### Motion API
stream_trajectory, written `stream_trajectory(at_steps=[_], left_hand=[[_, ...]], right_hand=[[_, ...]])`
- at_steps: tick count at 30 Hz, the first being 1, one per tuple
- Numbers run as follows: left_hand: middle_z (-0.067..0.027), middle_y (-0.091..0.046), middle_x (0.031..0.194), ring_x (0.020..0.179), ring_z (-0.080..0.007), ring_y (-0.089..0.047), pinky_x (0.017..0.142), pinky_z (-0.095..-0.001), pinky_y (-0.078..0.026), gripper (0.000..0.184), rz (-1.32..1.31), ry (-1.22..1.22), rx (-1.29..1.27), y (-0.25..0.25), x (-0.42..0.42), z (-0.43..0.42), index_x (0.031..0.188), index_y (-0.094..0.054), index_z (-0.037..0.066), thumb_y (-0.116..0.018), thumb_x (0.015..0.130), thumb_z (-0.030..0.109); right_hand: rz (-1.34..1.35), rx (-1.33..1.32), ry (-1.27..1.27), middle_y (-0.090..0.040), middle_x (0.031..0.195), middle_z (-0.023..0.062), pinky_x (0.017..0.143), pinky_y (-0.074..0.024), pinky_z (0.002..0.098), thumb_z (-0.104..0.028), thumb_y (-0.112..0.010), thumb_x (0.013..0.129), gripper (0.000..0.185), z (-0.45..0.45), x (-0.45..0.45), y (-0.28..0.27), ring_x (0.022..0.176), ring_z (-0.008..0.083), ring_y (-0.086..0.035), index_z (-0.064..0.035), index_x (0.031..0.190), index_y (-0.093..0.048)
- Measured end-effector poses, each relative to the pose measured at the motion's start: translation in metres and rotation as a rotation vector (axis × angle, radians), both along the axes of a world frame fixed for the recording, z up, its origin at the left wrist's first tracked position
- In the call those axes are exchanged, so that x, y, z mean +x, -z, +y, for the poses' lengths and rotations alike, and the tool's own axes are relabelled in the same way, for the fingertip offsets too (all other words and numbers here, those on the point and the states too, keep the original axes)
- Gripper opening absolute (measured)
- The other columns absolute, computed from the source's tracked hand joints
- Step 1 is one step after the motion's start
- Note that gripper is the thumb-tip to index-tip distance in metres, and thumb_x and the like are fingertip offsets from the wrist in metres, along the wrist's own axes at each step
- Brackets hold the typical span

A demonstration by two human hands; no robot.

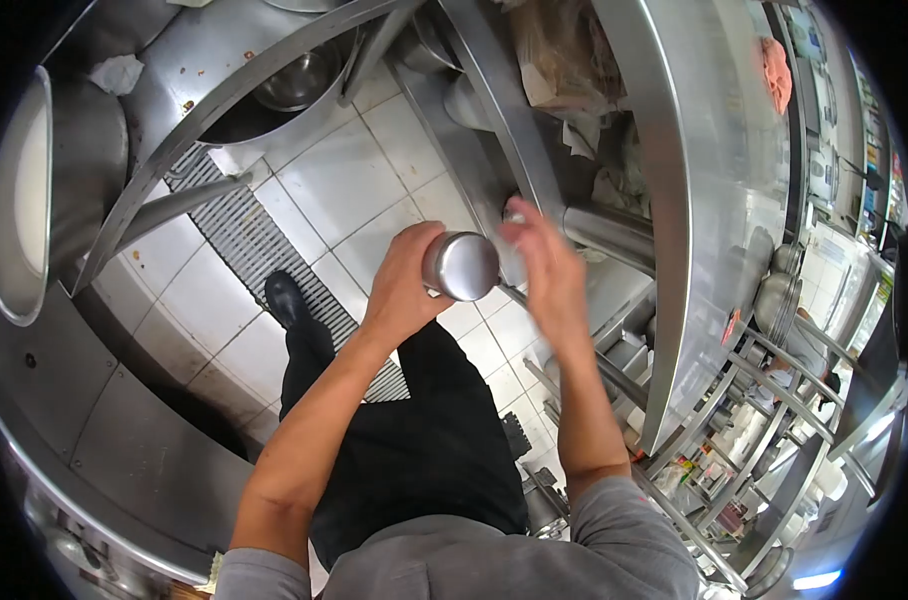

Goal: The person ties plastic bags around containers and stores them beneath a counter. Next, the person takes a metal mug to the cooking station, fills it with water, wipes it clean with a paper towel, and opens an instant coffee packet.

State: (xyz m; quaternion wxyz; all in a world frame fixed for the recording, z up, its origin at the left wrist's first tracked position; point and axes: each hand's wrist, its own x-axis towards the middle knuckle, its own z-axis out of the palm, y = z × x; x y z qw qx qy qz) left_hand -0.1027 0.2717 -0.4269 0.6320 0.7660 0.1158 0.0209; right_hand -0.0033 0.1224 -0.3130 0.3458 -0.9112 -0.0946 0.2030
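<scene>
My left hand (407, 287) is wrapped round the side of a small round stainless steel canister (467, 267). Its smooth, shiny flat end faces up toward me, and I cannot tell whether that is a lid or the base. Just right of the canister is my right hand (546, 262), apart from it and smeared by motion. Something small and greyish shows by its fingertips, too blurred to name. Both hands are held in front of my body, above the tiled floor (344, 170).
A steel counter (664, 250) with shelves beneath runs along the right, a plastic bag (554, 60) on one shelf. On the left stand a large pot (36, 190) of whitish content and a steel cabinet (144, 430). A floor drain grate (264, 240) lies by my shoe (286, 297).
</scene>
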Motion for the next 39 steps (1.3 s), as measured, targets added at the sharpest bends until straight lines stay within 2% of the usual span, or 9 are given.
stream_trajectory(at_steps=[2,5,9,24,31,33,34,36,39], left_hand=[[-0.0179,-0.057,0.136,0.126,-0.0388,-0.055,0.109,-0.0437,-0.046,0.082,-0.013,-0.04,-0.01,0.011,-0.01,0.0,0.133,-0.052,0.004,-0.09,0.06,0.008],[-0.0177,-0.057,0.137,0.128,-0.0386,-0.054,0.108,-0.0432,-0.047,0.084,-0.017,-0.05,-0.005,0.016,-0.025,0.009,0.135,-0.051,0.005,-0.09,0.06,0.007],[-0.0171,-0.057,0.138,0.128,-0.0369,-0.055,0.108,-0.0422,-0.047,0.086,0.06,-0.075,0.027,0.011,-0.051,0.032,0.136,-0.049,0.006,-0.092,0.062,0.009],[-0.0199,-0.049,0.141,0.129,-0.0388,-0.051,0.107,-0.0435,-0.046,0.093,-0.206,-0.148,0.07,-0.027,-0.044,0.047,0.14,-0.044,0.008,-0.091,0.059,0.005],[-0.0185,-0.049,0.139,0.132,-0.037,-0.053,0.11,-0.0491,-0.045,0.103,-0.38,-0.083,0.04,-0.121,0.0,0.028,0.142,-0.04,0.007,-0.1,0.059,0.019],[-0.0169,-0.051,0.138,0.131,-0.0342,-0.054,0.11,-0.0458,-0.045,0.101,-0.411,-0.057,0.036,-0.162,0.021,0.01,0.141,-0.042,0.006,-0.1,0.06,0.02],[-0.0161,-0.052,0.137,0.13,-0.0332,-0.054,0.11,-0.0447,-0.045,0.1,-0.381,0.001,0.08,-0.183,0.034,0.0,0.141,-0.044,0.006,-0.1,0.059,0.019],[-0.0147,-0.055,0.137,0.129,-0.0313,-0.055,0.109,-0.0424,-0.045,0.098,-0.32,0.104,0.192,-0.225,0.059,-0.023,0.139,-0.046,0.006,-0.1,0.059,0.019],[-0.0148,-0.059,0.134,0.125,-0.0315,-0.057,0.105,-0.0428,-0.047,0.094,-0.325,0.247,0.24,-0.255,0.098,-0.072,0.137,-0.05,0.005,-0.099,0.058,0.016]], right_hand=[[-0.122,-0.115,0.198,-0.074,0.105,0.0132,0.091,-0.0525,0.0359,-0.033,-0.046,0.109,0.041,-0.034,0.056,0.052,0.101,0.0207,-0.07,-0.0031,0.13,-0.064],[-0.678,-0.544,0.181,-0.072,0.106,0.0183,0.087,-0.0526,0.0419,-0.019,-0.052,0.103,0.026,-0.098,0.152,0.153,0.099,0.0353,-0.069,-0.0056,0.117,-0.069],[-0.797,-0.523,0.133,-0.072,0.105,0.0194,0.085,-0.052,0.0451,-0.012,-0.058,0.096,0.018,-0.135,0.207,0.208,0.099,0.0405,-0.067,-0.0068,0.109,-0.069],[-0.936,-0.55,0.091,-0.067,0.09,0.0181,0.077,-0.0512,0.0505,-0.012,-0.063,0.091,0.01,-0.119,0.2,0.204,0.085,0.0404,-0.066,-0.0083,0.1,-0.066],[-0.791,-0.156,0.071,-0.062,0.096,0.0227,0.075,-0.0492,0.0524,-0.018,-0.05,0.104,0.02,-0.053,0.055,0.159,0.086,0.044,-0.062,-0.0017,0.107,-0.06],[-0.181,-0.098,0.169,-0.064,0.107,0.0253,0.093,-0.0446,0.055,-0.01,-0.054,0.097,0.024,-0.044,-0.031,0.124,0.109,0.0457,-0.059,-0.0008,0.119,-0.056],[0.009,0.062,0.106,-0.065,0.105,0.0244,0.094,-0.0464,0.0546,-0.01,-0.06,0.093,0.027,-0.048,-0.064,0.072,0.105,0.0466,-0.061,-0.0012,0.118,-0.058],[-0.043,0.116,0.11,-0.068,0.102,0.0218,0.073,-0.0537,0.0474,-0.011,-0.065,0.089,0.021,-0.062,-0.122,0.012,0.092,0.0401,-0.068,-0.0063,0.109,-0.063],[-0.05,0.186,0.259,-0.069,0.083,0.0168,0.064,-0.0522,0.039,-0.012,-0.065,0.094,0.02,-0.114,-0.171,-0.064,0.071,0.0272,-0.069,-0.0021,0.111,-0.062]])
